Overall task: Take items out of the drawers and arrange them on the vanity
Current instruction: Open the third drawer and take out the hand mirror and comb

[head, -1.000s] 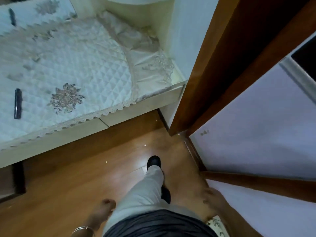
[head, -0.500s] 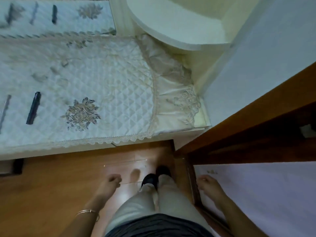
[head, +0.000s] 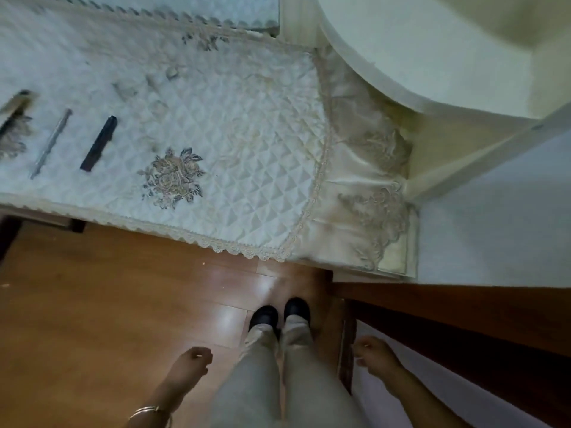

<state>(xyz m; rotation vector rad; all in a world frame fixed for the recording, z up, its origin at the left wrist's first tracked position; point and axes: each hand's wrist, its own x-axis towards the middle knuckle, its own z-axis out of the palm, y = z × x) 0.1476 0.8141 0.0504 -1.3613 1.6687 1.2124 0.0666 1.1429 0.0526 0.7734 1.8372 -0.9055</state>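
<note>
White vanity top under a quilted, lace-edged cream cloth [head: 247,156] is seen well ahead of the fingers. Brown glossy wood floor [head: 92,304] lies beneath both hands. Three slim items are laid out in a row far ahead and left of the left fingers: a black flat stick [head: 99,143], a thin silver rod [head: 51,143], a pale gold-toned bar [head: 15,106], cut by the frame edge. Left hand [head: 190,364] and right hand [head: 372,356] hang loosely curled, nothing held. No drawer is identifiable. Judged: arrangement begun; right half of cloth unfilled, so more fetching probably left.
</note>
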